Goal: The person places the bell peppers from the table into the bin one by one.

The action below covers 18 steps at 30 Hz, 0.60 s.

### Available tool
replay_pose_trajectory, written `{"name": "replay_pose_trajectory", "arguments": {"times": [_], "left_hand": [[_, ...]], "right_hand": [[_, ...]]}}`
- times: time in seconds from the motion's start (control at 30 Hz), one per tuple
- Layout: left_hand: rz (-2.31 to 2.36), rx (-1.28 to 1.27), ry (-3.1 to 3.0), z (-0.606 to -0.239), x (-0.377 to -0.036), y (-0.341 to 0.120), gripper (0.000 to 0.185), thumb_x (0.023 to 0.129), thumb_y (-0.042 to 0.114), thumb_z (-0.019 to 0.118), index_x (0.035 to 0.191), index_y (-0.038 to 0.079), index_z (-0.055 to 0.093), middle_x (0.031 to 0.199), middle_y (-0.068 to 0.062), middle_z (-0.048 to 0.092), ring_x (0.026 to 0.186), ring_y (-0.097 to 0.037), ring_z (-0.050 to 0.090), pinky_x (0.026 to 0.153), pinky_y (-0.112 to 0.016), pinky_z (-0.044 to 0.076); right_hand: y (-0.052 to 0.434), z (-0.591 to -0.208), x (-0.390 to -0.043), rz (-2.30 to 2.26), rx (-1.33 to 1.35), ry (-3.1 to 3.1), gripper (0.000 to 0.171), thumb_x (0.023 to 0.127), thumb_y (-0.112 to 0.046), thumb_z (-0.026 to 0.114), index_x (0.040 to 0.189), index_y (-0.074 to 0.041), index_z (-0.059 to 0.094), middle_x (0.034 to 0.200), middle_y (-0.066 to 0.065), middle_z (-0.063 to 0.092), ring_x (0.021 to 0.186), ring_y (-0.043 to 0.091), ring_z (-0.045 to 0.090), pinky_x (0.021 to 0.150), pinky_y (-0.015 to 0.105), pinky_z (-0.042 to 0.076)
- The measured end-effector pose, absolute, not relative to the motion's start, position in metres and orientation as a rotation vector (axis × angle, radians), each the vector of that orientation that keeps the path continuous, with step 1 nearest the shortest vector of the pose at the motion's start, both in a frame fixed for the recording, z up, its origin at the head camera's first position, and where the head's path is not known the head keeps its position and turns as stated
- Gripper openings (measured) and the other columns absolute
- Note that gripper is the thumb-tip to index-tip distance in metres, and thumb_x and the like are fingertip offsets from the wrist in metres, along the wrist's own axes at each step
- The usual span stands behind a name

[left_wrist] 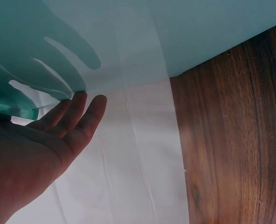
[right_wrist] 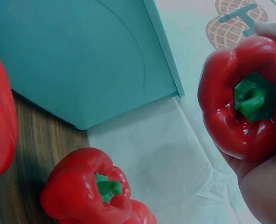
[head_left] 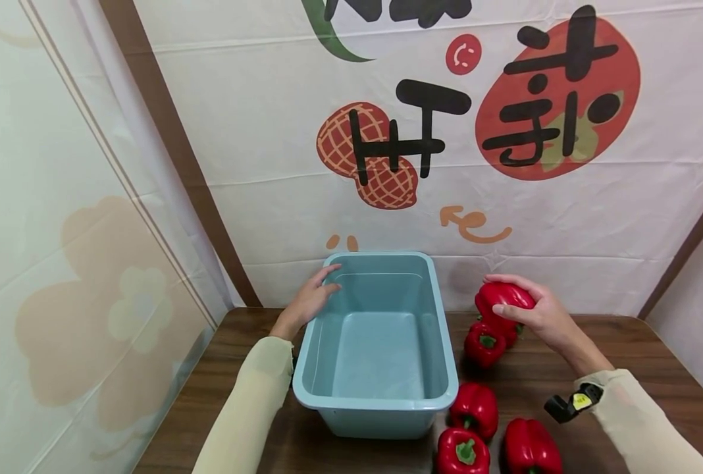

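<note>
Head view: the right hand is gripping a red bell pepper, fingers curled round it, lifted just above another pepper right of the blue tub. The left hand is resting on the tub's far left rim, fingers relaxed. Three more peppers are sitting on the wooden table nearer the camera.

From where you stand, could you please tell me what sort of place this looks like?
Probably a staged produce stall or demo booth, not a real kitchen. A printed cloth backdrop with cartoon peanut and tomato drawings hangs behind a wooden table, which bears a blue plastic tub and loose red bell peppers.
</note>
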<state>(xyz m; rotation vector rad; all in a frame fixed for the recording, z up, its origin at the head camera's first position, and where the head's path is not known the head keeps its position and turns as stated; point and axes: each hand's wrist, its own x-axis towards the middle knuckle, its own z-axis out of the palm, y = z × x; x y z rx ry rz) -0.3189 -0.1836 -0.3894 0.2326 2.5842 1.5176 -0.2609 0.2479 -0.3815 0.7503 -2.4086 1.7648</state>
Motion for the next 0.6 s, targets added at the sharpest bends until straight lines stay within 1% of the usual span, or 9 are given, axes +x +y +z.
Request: {"name": "replay_pose_trajectory", "arguments": {"times": [0.3,0.6], "left_hand": [[1.511,0.222,2.591,-0.389,-0.319,-0.183,0.054,0.101,0.03,0.046,0.154,0.025,0.034,0.165,-0.009,0.016,0.141,-0.043,0.033,0.106,-0.069,0.033],[1.524,0.22,2.569,-0.388,-0.318,-0.183,0.054,0.102,0.029,0.046,0.154,0.025,0.033,0.165,-0.009,0.015,0.14,-0.044,0.035,0.105,-0.068,0.035]], "right_hand": [[0.24,-0.376,-0.263,1.713,0.719,-2.435,0.052,0.091,-0.012,0.067,0.141,-0.013,0.052,0.128,-0.004,0.055,0.111,0.019,0.054,0.074,0.036,0.06],[0.227,-0.369,-0.269,1.752,0.75,-2.409,0.052,0.09,-0.012,0.068,0.14,-0.013,0.053,0.131,0.0,0.054,0.114,0.022,0.053,0.076,0.036,0.06]]}}
